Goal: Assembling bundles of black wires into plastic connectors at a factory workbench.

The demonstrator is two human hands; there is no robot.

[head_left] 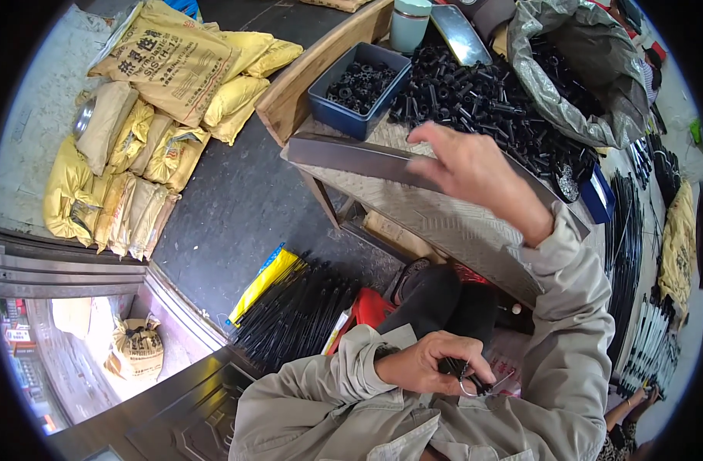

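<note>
Close to my lap, my left hand [428, 363] is closed around a small black part [453, 369]. A thin wire loop [465, 383] sticks out below its fingers; the rest of what it holds is hidden by them. My right hand [470, 170] reaches over the bench [413, 196] with thumb and forefinger apart and nothing visible between them. It hovers by a dark flat rail [344, 159] along the bench's near edge. Beyond it spreads a heap of black tubular plastic parts [467, 96]. A blue bin [359, 123] of small black parts stands left of the heap.
An open silver sack [540, 54] and a lidded cup [410, 27] stand at the back. Long black rods [298, 315] lie on the floor at left. Yellow and brown sacks [167, 65] are stacked far left. Another person's arm [624, 407] shows at lower right.
</note>
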